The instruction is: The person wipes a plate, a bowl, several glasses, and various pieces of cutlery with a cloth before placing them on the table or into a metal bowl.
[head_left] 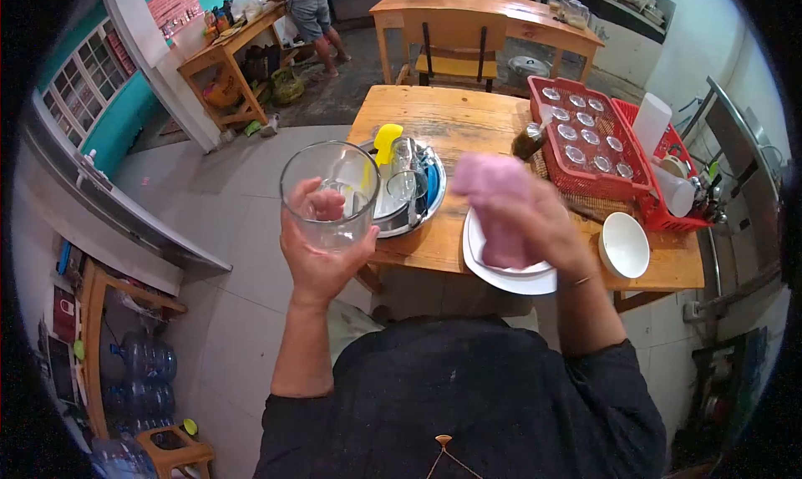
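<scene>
The left hand (pixel 322 258) grips a clear glass (pixel 328 193), held upright in the air left of the counter (pixel 455 120). The right hand (pixel 535 220) is closed on a pink cloth (pixel 494 203), above white plates (pixel 510 270) beside a white bowl (pixel 624 245).

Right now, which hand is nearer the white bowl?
Right. The right hand, holding a pink cloth, is just beside the white bowl; the left hand holds a glass farther away.
</scene>
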Available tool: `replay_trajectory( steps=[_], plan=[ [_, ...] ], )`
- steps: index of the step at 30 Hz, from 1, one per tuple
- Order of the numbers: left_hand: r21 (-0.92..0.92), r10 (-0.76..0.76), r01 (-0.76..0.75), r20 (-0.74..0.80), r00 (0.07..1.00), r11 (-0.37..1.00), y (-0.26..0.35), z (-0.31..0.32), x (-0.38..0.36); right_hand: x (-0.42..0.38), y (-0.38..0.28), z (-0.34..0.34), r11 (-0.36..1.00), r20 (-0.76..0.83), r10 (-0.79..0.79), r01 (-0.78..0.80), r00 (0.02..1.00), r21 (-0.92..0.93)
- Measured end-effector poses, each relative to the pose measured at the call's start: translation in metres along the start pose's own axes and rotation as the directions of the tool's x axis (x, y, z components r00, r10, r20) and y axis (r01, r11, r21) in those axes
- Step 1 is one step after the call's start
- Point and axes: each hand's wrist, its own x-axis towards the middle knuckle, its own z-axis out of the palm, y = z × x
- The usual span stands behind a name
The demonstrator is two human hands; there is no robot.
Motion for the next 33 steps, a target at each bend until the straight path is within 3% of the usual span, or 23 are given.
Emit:
replay_trajectory(
  steps=[2, 4, 5, 6, 8, 10, 14, 17, 19, 21, 25, 27, 28, 29, 31, 33],
  plan=[
    [0.135, -0.015, 0.004, 0.079, 0.997, 0.991, 0.001, -0.007, -0.004, -0.008, -0.022, -0.025, 0.989, -0.048, 0.145, -0.146, 0.988, -0.007],
    [0.329, -0.026, -0.032, 0.170, 0.985, 0.944, 0.008, -0.009, -0.006, -0.006, -0.039, -0.028, 0.981, -0.077, -0.019, 0.004, 0.997, -0.196],
    [0.345, -0.012, -0.061, 0.206, 0.978, 0.936, 0.008, -0.007, -0.007, -0.004, -0.040, -0.034, 0.865, 0.003, -0.107, 0.094, 0.994, -0.493],
    [0.360, 0.002, -0.092, 0.243, 0.970, 0.928, 0.008, -0.004, -0.008, -0.002, -0.041, -0.039, 0.655, 0.082, -0.192, 0.190, 0.978, -0.731],
    [0.394, 0.037, -0.161, 0.305, 0.952, 0.905, 0.012, 0.002, -0.008, -0.006, -0.058, -0.014, 0.399, 0.033, -0.135, 0.084, 0.990, -0.913],
    [0.430, 0.079, -0.238, 0.356, 0.931, 0.871, 0.021, 0.009, -0.006, -0.004, -0.063, 0.009, 0.388, 0.086, 0.016, 0.073, 0.996, -0.919],
    [0.388, 0.145, -0.359, 0.483, 0.864, 0.849, 0.024, 0.015, -0.007, -0.006, -0.037, 0.034, 0.501, 0.464, 0.031, 0.388, 0.885, -0.774],
    [0.286, 0.115, -0.310, 0.539, 0.834, 0.906, 0.025, 0.012, -0.007, 0.010, -0.045, 0.015, 0.778, 0.700, 0.104, 0.380, 0.707, -0.500],
    [0.263, 0.039, -0.229, 0.573, 0.819, 0.937, 0.031, 0.006, -0.004, 0.011, -0.033, 0.016, 0.847, 0.682, 0.126, 0.280, 0.720, -0.452],
    [0.337, -0.015, -0.239, 0.606, 0.795, 0.911, 0.038, 0.004, 0.000, 0.009, -0.013, 0.020, 0.849, 0.663, 0.110, 0.276, 0.740, -0.450],
    [0.466, -0.188, -0.277, 0.730, 0.657, 0.841, 0.048, 0.009, 0.006, -0.003, 0.030, 0.034, 0.795, 0.591, -0.082, 0.410, 0.803, -0.447],
    [0.435, -0.231, -0.236, 0.778, 0.584, 0.869, 0.043, 0.016, 0.007, -0.010, 0.029, 0.034, 0.904, 0.507, 0.065, 0.164, 0.859, -0.395],
    [0.421, -0.250, -0.214, 0.800, 0.546, 0.881, 0.039, 0.018, 0.008, -0.013, 0.016, 0.031, 0.930, 0.466, 0.283, -0.121, 0.838, -0.347],
    [0.370, -0.269, -0.099, 0.810, 0.521, 0.924, 0.036, 0.018, 0.011, -0.015, 0.008, 0.030, 0.872, 0.439, 0.487, -0.398, 0.755, -0.284],
    [0.255, -0.288, 0.134, 0.839, 0.461, 0.958, 0.029, 0.015, 0.022, -0.015, 0.007, 0.028, 0.816, 0.387, 0.545, -0.576, 0.743, -0.043],
    [0.114, -0.243, 0.279, 0.839, 0.487, 0.953, 0.031, -0.003, 0.040, -0.018, 0.008, 0.023, 0.755, 0.363, 0.537, -0.626, 0.761, 0.195]
  ],
)
